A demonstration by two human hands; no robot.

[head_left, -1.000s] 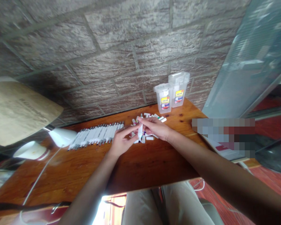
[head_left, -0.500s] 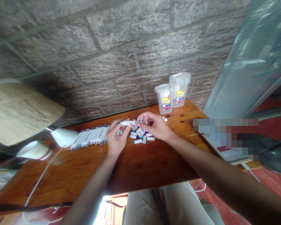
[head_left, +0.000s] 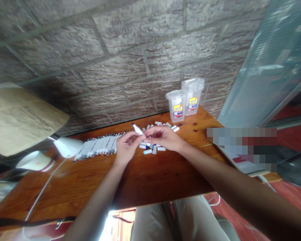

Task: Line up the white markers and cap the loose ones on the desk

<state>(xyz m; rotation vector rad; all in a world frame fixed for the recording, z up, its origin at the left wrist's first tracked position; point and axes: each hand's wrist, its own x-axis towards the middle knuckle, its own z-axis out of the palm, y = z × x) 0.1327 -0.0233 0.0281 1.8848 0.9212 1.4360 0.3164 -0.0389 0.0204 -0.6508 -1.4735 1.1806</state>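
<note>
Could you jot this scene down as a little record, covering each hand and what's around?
Left hand: holding a white marker, dark tip toward the wall
Right hand: at the marker's near end; exact grip unclear
Left of hands: row of markers, side by side
Near right hand: loose short white caps, some with coloured ends
Back of table: two clear labelled containers

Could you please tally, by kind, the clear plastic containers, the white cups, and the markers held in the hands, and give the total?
Clear plastic containers: 2
White cup: 1
Held marker: 1
Total: 4
</note>
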